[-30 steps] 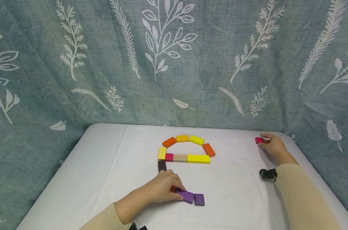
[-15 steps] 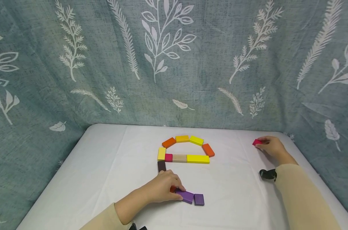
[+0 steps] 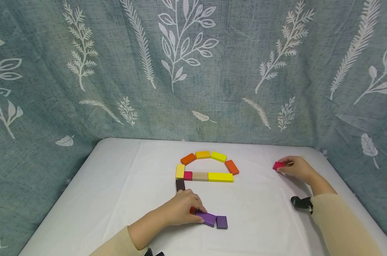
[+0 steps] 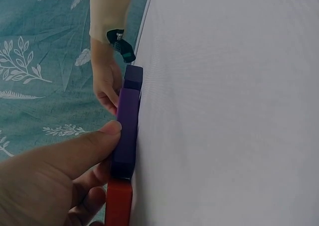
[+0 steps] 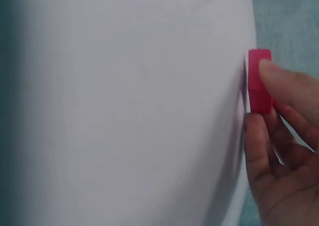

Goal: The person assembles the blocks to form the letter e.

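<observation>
My left hand (image 3: pixel 181 208) pinches the purple block (image 3: pixel 208 219) between thumb and fingers, near the front of the table. A small dark purple block (image 3: pixel 222 222) lies just past its right end. Under the fingers an orange-red block (image 4: pixel 118 202) abuts the purple one; the hand covers most of it in the head view. Over at the right, my right hand (image 3: pixel 298 169) holds a small pinkish-red block (image 5: pixel 260 81) between thumb and fingertips. A dark brown block (image 3: pixel 180 184) shows partly beyond the left hand.
Behind the left hand, orange blocks (image 3: pixel 232 167) and yellow blocks (image 3: pixel 203 154) form an arch. Below it runs a row with a red block (image 3: pixel 187 175), a tan block (image 3: pixel 200 176) and a long yellow block (image 3: pixel 220 177). A patterned curtain (image 3: pixel 193 71) hangs behind the white table (image 3: pixel 132 160).
My right hand has carried the pinkish-red block left and closer to the front, turning it slightly. The left hand and the laid blocks stay where they were.
</observation>
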`<move>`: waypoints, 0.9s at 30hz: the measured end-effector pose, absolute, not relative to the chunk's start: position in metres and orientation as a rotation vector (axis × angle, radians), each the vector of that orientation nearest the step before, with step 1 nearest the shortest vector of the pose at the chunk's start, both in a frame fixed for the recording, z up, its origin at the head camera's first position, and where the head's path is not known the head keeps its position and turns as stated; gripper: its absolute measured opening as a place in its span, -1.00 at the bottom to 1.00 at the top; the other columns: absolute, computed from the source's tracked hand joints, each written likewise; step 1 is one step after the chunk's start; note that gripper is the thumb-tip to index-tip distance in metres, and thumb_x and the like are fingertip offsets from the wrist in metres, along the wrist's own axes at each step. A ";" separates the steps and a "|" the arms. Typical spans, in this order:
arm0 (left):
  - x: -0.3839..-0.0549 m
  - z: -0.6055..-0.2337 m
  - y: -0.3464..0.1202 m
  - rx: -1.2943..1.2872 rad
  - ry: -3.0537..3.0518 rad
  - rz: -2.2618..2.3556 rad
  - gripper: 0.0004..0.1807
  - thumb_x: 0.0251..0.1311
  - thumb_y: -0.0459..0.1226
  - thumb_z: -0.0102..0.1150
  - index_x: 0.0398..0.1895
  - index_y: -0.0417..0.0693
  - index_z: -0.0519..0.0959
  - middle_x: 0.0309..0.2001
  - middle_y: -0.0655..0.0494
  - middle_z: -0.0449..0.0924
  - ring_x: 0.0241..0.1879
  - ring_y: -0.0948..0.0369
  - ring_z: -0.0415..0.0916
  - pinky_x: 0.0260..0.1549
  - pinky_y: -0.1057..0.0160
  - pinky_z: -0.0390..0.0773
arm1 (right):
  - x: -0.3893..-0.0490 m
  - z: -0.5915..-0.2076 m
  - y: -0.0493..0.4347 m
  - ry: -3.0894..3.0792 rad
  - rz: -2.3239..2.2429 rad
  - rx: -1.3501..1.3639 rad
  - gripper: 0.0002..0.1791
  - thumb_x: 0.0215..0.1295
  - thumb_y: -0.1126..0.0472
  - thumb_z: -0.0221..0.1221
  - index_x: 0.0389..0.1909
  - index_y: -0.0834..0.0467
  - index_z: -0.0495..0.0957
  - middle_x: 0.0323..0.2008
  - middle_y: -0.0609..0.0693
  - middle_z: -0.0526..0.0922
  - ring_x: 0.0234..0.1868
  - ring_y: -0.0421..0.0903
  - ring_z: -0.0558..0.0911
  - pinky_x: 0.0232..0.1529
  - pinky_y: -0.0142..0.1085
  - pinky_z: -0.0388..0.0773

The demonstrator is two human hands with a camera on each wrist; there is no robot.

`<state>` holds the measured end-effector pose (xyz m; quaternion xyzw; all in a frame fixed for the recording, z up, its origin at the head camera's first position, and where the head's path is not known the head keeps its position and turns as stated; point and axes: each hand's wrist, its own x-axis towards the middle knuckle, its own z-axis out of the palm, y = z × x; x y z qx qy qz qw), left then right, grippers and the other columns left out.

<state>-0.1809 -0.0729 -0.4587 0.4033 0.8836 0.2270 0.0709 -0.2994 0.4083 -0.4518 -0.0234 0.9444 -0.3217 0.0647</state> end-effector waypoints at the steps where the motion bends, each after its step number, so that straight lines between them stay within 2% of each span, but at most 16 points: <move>1: -0.181 -0.459 -0.073 1.212 2.658 0.684 -0.75 0.14 0.01 0.43 -0.10 0.32 0.77 -0.19 0.54 0.61 -0.12 0.44 0.34 -0.17 0.33 0.20 | -0.297 -0.451 0.405 2.836 -0.978 -0.087 -0.43 0.27 0.06 0.37 0.14 0.38 0.53 -0.03 0.26 0.62 -0.05 0.12 0.59 -0.20 -0.24 0.55; 12: -0.181 -0.459 -0.073 1.208 2.656 0.682 -0.75 0.15 0.01 0.43 -0.10 0.33 0.77 -0.19 0.55 0.60 -0.13 0.44 0.34 -0.17 0.33 0.21 | -0.268 -0.441 0.377 2.693 -0.955 -0.333 -0.56 0.19 0.17 0.42 0.01 0.32 0.59 -0.16 0.07 0.64 -0.17 -0.04 0.57 -0.22 -0.30 0.56; 27: -0.182 -0.461 -0.072 1.213 2.652 0.680 -0.75 0.15 0.03 0.42 -0.10 0.34 0.76 -0.19 0.56 0.59 -0.13 0.44 0.34 -0.18 0.31 0.20 | -0.227 -0.426 0.333 2.406 -1.058 -0.570 -0.66 0.17 0.28 0.42 -0.05 0.28 0.60 -0.21 0.06 0.63 -0.24 -0.09 0.56 -0.24 -0.35 0.55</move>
